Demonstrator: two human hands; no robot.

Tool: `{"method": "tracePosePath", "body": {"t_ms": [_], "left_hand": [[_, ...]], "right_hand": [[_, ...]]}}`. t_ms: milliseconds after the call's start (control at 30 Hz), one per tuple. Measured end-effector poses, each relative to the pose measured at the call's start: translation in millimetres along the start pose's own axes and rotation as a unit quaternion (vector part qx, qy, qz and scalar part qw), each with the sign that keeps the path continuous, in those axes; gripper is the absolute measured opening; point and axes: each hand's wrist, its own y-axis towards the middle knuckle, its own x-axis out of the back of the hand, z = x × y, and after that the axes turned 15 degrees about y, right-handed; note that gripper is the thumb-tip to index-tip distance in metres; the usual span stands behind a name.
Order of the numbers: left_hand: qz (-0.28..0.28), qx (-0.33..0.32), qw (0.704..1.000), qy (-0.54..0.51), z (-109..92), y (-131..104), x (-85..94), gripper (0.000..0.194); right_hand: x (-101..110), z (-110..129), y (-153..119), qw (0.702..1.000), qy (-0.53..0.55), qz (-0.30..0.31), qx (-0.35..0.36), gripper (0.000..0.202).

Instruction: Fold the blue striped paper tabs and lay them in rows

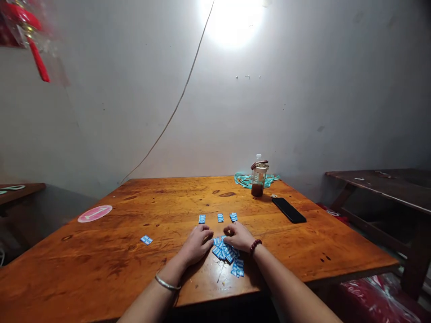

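A loose pile of small blue-and-white pieces (226, 250) lies near the table's front edge. My right hand (238, 236) rests over the pile's upper right side, fingers curled, and whatever is between them is hidden. At the pile's left edge is my left hand (198, 244), its thumb and fingers apart with nothing seen between them. Beyond the hands stand three small groups of the same pieces: a left one (202, 219), a middle one (220, 218) and a right one (233, 217). Another small group (146, 240) lies farther left.
On the wooden table (168, 197), a black phone (288, 210) lies at the right. Behind it stand a bottle of dark liquid (257, 181) and a turquoise strap (243, 180). A pink round sticker (95, 213) is at the left. Another table (397, 184) stands at the right.
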Motion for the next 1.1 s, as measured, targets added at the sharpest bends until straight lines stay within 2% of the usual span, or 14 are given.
{"method": "tracePosePath", "body": {"t_ms": [133,333,567,767,1100], "left_hand": [[0.01,-0.011,1.0,-0.024,1.4,-2.6,1.6,0.014],[0.009,0.002,0.999,-0.047,1.0,2.2,-4.4,0.009],[0.001,0.025,1.0,-0.018,-3.3,-0.9,-3.9,0.011],[0.011,-0.018,1.0,0.014,-5.9,-2.8,-0.2,0.023],[0.024,-0.007,1.0,0.008,-6.5,-4.2,-0.7,0.019]], "right_hand": [[-3.3,1.4,-10.3,0.998,-0.048,-0.017,0.028,0.013],[-8.0,-6.1,-11.0,0.995,-0.069,-0.052,0.048,0.007],[-9.0,-10.2,-11.4,0.995,-0.053,-0.069,0.054,0.009],[-8.3,-14.7,-11.6,0.995,-0.034,-0.074,0.055,0.01],[-8.6,-15.9,-11.6,0.996,-0.002,-0.078,0.051,0.011]]}}
